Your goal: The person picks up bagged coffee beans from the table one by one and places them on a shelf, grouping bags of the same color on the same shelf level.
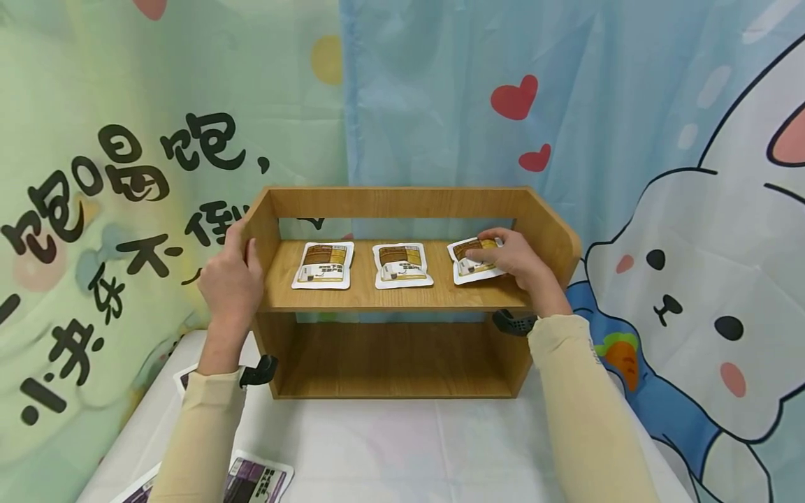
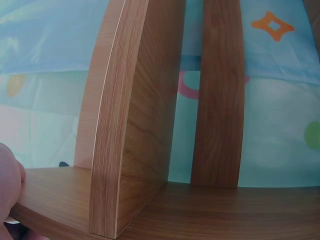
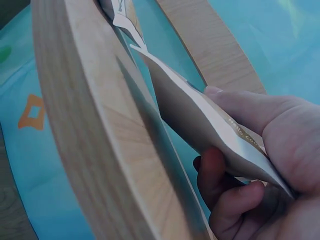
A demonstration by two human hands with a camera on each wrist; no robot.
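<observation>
Left hand (image 1: 231, 276): I'm gripping the wooden shelf's (image 1: 402, 297) left side panel, steadying it.
Right hand (image 1: 512, 258): I'm pinching the third pouch (image 1: 468, 260), laying it flat, level with its neighbours.

A wooden shelf (image 1: 402, 293) is seen standing on a desk (image 1: 390, 447) covered in white cloth. Three flat snack packets are laid in a row on its upper board: a left packet (image 1: 323, 265), a middle packet (image 1: 402, 265) and a right packet (image 1: 473, 260). The lower board is seen below them. Purple packets (image 1: 254, 480) are spotted lying on the desk's near left corner.
</observation>
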